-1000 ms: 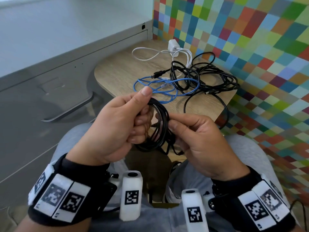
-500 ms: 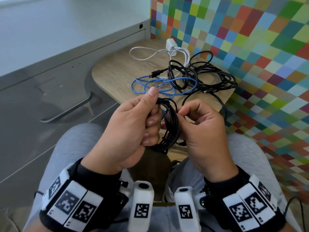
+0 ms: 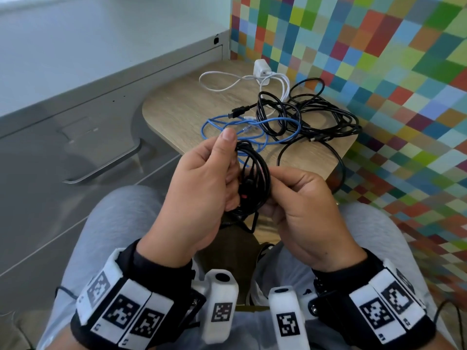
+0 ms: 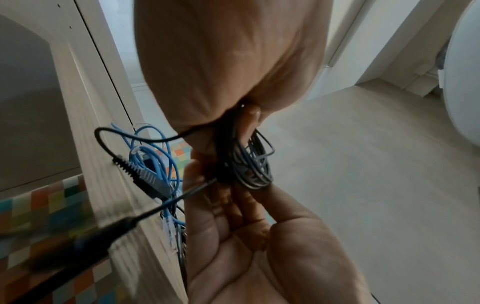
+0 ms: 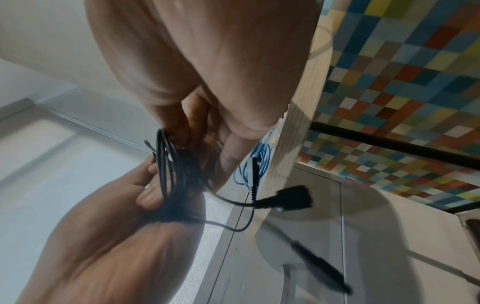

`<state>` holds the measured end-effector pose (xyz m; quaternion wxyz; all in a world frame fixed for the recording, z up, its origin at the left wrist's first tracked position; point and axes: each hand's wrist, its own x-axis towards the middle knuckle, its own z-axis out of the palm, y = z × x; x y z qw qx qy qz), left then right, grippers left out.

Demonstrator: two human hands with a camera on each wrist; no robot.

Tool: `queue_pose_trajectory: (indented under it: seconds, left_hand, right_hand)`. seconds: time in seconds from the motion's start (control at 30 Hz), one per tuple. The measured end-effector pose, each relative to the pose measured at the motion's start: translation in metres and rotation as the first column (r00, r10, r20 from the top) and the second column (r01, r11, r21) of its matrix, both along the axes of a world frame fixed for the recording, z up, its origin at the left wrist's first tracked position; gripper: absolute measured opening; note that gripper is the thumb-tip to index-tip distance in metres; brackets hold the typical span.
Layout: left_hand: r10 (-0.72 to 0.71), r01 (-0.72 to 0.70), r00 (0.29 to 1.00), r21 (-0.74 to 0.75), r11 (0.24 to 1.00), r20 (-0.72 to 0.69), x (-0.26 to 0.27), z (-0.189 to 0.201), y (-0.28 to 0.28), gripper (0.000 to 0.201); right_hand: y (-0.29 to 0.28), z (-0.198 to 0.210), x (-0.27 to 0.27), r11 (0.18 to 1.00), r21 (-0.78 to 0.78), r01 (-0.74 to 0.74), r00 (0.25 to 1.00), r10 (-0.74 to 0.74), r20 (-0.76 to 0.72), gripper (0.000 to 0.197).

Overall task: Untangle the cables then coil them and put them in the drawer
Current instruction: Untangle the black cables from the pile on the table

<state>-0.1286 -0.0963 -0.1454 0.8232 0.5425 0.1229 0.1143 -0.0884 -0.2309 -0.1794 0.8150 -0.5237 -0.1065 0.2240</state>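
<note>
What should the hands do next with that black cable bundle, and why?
Probably tuck the loose plug end around the coil. The left hand and right hand both grip it, yet the end dangles, and the drawer looks closed.

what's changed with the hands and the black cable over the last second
The right hand has closed in against the black coil, its fingers now curled round the coil's right side. The left hand keeps its grip on the coil, thumb on top. The blue cable, white charger and black tangle lie unchanged on the table.
</note>
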Motion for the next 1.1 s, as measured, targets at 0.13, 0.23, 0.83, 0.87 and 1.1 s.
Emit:
queue_pose_trajectory:
  seconds: [0.13,0.23,0.83,0.87,1.1]
  left_hand:
    - [0.042,-0.044,0.999,0.097,0.994,0.021,0.002,-0.002,0.001,0.039]
    - [0.055,-0.057,0.998,0.138,0.989,0.016,0.003,-0.004,0.0,0.038]
    - [-0.009,0.016,1.0,0.391,0.92,-0.021,0.004,-0.015,-0.001,0.035]
    - [-0.004,0.013,1.0,0.392,0.92,-0.022,0.004,-0.016,0.0,0.035]
    - [0.002,0.005,0.999,0.164,0.986,-0.041,0.007,-0.018,0.005,0.037]
  right_hand:
    - [-0.001,0.004,-0.002,0.996,0.08,-0.047,0.995,0.054,-0.082,0.026]
    - [0.001,0.004,-0.005,0.999,-0.042,-0.017,0.999,0.019,0.05,0.019]
    - [-0.001,-0.008,0.002,0.965,-0.213,0.153,0.963,-0.097,0.25,0.024]
    - [0.0,-0.008,0.002,0.961,-0.217,0.171,0.956,-0.109,0.272,0.023]
    - [-0.003,-0.011,0.001,0.918,-0.264,0.295,0.888,-0.162,0.43,0.029]
